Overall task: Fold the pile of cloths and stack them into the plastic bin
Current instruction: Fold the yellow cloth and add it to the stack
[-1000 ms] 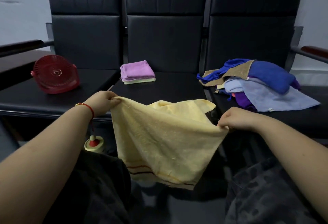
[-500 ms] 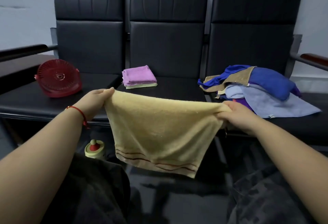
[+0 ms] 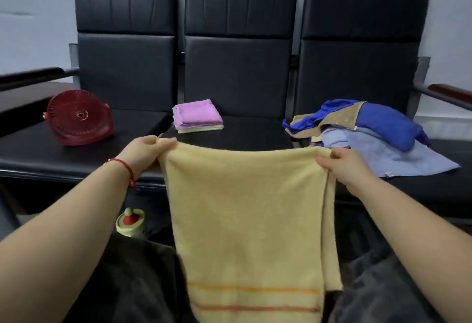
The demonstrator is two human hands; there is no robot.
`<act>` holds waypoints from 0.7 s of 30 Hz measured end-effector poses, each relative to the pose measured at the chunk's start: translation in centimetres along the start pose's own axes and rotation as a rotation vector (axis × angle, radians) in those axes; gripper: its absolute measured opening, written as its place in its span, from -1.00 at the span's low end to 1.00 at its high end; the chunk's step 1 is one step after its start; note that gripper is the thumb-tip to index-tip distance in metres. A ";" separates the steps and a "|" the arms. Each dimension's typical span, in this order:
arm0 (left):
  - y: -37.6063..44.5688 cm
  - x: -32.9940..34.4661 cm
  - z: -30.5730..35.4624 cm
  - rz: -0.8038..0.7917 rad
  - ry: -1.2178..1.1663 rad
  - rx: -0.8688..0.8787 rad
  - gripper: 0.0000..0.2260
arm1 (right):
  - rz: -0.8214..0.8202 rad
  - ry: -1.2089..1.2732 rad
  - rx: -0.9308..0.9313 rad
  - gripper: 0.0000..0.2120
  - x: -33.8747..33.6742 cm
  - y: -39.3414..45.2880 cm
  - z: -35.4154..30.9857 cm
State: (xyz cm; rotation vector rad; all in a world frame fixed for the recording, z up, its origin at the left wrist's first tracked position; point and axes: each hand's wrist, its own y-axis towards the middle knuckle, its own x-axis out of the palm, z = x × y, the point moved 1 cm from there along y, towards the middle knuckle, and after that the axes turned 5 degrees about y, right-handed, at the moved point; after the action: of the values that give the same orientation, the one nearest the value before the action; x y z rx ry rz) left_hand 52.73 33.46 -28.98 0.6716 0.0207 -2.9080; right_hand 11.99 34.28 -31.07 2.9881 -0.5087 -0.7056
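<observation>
I see my left hand (image 3: 144,153) pinching the top left corner of a yellow towel (image 3: 249,218), and my right hand (image 3: 341,166) pinching the top right corner. The fingers of both hands are curled on the cloth. The towel hangs straight down between my two arms, in front of the black bench (image 3: 229,136). Its top edge is pulled flat from one hand to the other. Near the bottom of the towel are two thin orange stripes. On the right side a second layer of the towel peeks out behind the front one. There is a red string (image 3: 125,168) around my left wrist. On the middle seat, past the towel, sits a small stack of folded cloths (image 3: 198,118) with a pink one on top. On the right seat lies a messy pile of cloths (image 3: 370,133), blue, tan and pale purple, just beyond my right hand. On the left seat is a red fan (image 3: 79,118) tipped back. Down below the bench, by my left arm, stands a little yellow bottle with a red top (image 3: 130,221).
</observation>
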 end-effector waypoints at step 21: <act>9.0 10.0 -5.2 0.108 0.478 -0.090 -0.88 | -0.080 -0.461 -0.044 -0.42 14.1 6.6 0.9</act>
State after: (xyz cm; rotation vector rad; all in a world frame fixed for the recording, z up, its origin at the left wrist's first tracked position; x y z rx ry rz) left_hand 47.51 23.31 -37.85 1.2852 0.1640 -2.5584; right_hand 21.46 23.61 -37.24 2.8095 -0.3781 -1.4044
